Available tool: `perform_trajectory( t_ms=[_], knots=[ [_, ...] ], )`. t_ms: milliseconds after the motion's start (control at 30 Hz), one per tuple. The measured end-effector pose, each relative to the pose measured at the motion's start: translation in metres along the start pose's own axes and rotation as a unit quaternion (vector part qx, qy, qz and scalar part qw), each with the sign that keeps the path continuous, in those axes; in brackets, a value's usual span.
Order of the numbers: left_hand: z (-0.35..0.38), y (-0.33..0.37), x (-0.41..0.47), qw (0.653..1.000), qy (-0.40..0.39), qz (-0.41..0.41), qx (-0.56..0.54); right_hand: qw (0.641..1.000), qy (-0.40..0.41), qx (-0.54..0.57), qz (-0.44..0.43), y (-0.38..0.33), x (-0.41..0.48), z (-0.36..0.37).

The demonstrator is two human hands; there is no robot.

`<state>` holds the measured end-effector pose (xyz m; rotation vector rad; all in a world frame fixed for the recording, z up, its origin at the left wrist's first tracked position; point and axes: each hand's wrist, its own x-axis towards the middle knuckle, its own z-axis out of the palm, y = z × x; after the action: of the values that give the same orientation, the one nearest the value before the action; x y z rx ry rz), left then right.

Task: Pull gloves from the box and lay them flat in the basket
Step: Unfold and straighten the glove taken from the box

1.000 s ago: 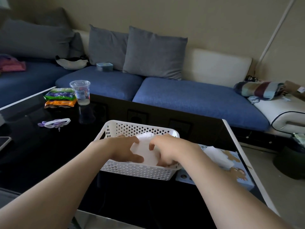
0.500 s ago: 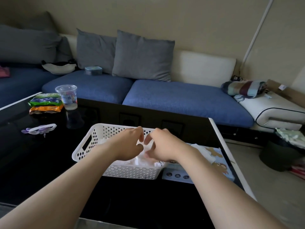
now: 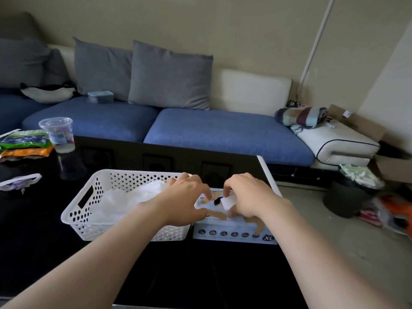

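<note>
The white perforated basket (image 3: 88,216) sits on the black glossy table (image 3: 44,253), and the glove box (image 3: 234,234) stands touching it at the basket's 3 o'clock, with "XL" printed on its near face. A pile of white gloves (image 3: 131,197) already lies inside the basket, filling most of its floor.

Both hands are over the top of the box. The right hand (image 3: 247,195) comes in from 5 o'clock with its fingers curled down at the opening, and it pinches a white glove (image 3: 229,201) that sticks up out of the slot. The left hand (image 3: 185,197) reaches across the basket's right end from 7 o'clock. Its thumb and forefinger are spread apart and loosely curved toward the box top, with nothing held between them. Whether its fingertips press on the box cannot be told.

At the basket's 10 o'clock stands a clear plastic cup (image 3: 56,134), with green and orange snack packets (image 3: 24,144) just beside it at its 9 o'clock. A blue sofa (image 3: 223,134) with grey cushions (image 3: 169,74) runs along the table's far side at 12 o'clock
</note>
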<state>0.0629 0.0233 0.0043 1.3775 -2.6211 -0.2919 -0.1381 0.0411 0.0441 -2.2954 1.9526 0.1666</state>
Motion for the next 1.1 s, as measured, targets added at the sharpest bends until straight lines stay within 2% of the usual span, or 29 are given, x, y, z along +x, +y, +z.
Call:
perform_trajectory(
  t_ms=[367, 567, 700, 800, 900, 1100],
  knots=[
    [0.009, 0.019, 0.011, 0.998, -0.059, 0.007, 0.026, 0.992, 0.093, 0.081, 0.005, 0.033, 0.015, 0.025],
    [0.009, 0.014, 0.016, 0.997, -0.074, 0.006, 0.021, 0.987, 0.151, 0.058, -0.007, 0.032, 0.017, 0.027],
    [0.009, 0.013, 0.016, 0.997, -0.076, 0.007, 0.015, 0.972, 0.230, 0.055, 0.000, 0.029, 0.023, 0.030],
    [0.011, 0.012, 0.016, 0.997, -0.075, 0.008, 0.017, 0.943, 0.293, 0.158, 0.003, 0.028, 0.030, 0.033],
    [0.013, 0.010, 0.017, 0.997, -0.077, 0.008, 0.006, 0.894, 0.352, 0.278, -0.009, 0.024, 0.031, 0.028],
    [0.007, 0.004, 0.012, 0.994, -0.052, -0.006, -0.094, 0.803, 0.451, 0.387, -0.028, 0.010, 0.026, 0.013]
  ],
)
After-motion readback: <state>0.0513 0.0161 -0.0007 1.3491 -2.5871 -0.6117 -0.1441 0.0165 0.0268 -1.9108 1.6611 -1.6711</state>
